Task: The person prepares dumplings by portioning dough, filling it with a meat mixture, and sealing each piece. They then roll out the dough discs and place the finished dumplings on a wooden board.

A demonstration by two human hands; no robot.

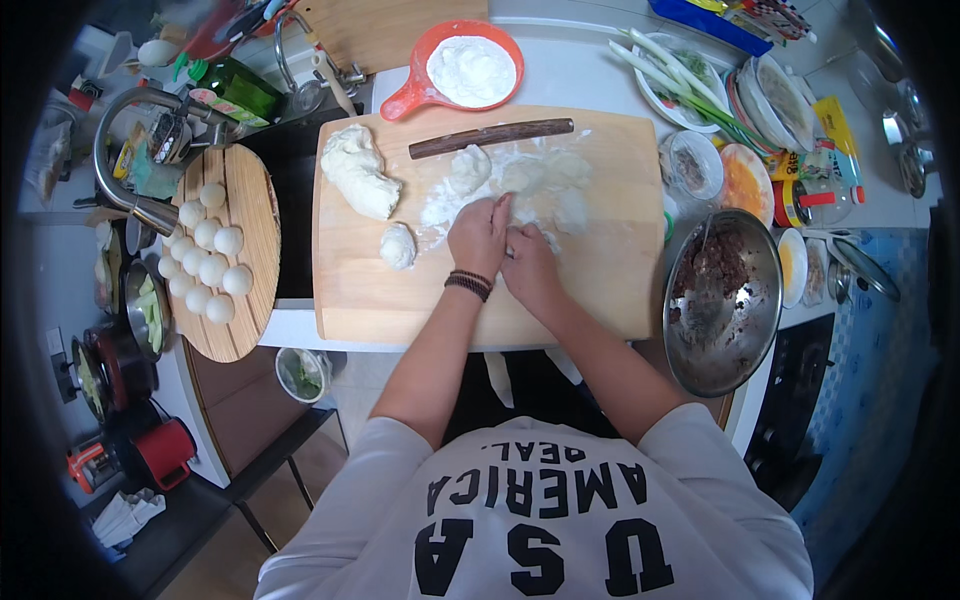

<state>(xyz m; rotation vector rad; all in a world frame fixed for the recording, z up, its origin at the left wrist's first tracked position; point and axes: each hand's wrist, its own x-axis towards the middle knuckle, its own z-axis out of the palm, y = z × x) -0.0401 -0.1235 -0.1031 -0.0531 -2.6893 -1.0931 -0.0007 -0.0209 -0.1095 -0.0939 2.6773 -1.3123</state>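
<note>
My left hand and my right hand meet over the wooden board, fingers curled in against each other. Between them shows a small pale bit of what looks like dough, mostly hidden by the fingers. Just beyond lie flat dough rounds, another dough round and a dough lump in scattered flour. Behind these rests a dark wooden rolling pin. A large mass of dough and a small dough piece sit on the board's left side.
Several white dough balls stand on a round wooden board beside the faucet. A red scoop of flour is behind the board. At right, a steel bowl holds dark filling. Spring onions lie across a bowl.
</note>
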